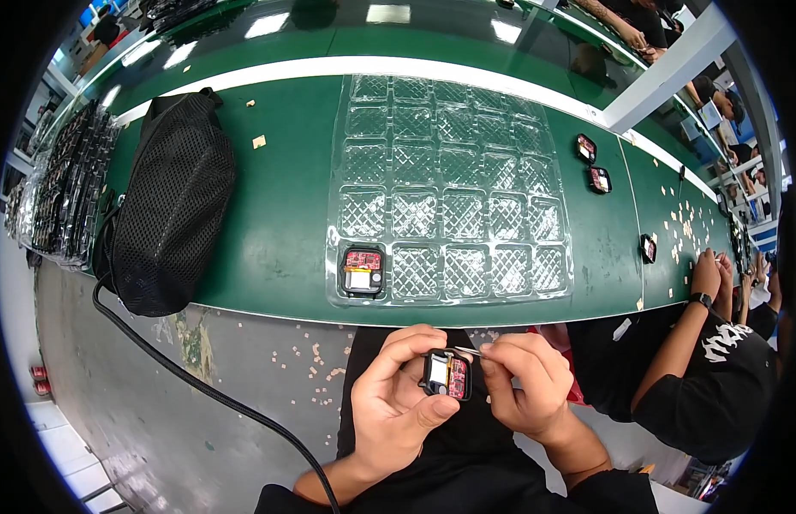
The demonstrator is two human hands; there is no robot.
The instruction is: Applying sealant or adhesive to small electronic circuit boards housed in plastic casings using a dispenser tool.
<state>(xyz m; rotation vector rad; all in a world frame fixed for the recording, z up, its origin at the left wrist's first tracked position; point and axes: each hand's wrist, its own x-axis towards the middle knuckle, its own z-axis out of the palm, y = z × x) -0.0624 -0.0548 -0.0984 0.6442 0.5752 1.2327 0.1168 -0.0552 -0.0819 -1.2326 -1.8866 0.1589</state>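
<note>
Over my lap, my left hand (398, 390) grips a small black square device housing (447, 374). Its open side shows a red circuit board and a pale silver block. My right hand (530, 381) pinches a thin metal tool (468, 350), perhaps tweezers, whose tip reaches the upper edge of the housing. Beyond my hands, a clear plastic tray (449, 214) with square pockets lies on the green bench. A similar black housing (363, 271), with a red board and silver block, sits in its near left pocket.
A black mesh-covered bundle (175, 206) and stacked black parts in plastic (64, 188) stand at the left. A black cable (209, 390) hangs past my left arm. More housings (598, 179) lie right of the tray. A co-worker (710, 377) sits at the right near scattered tan pieces (689, 227).
</note>
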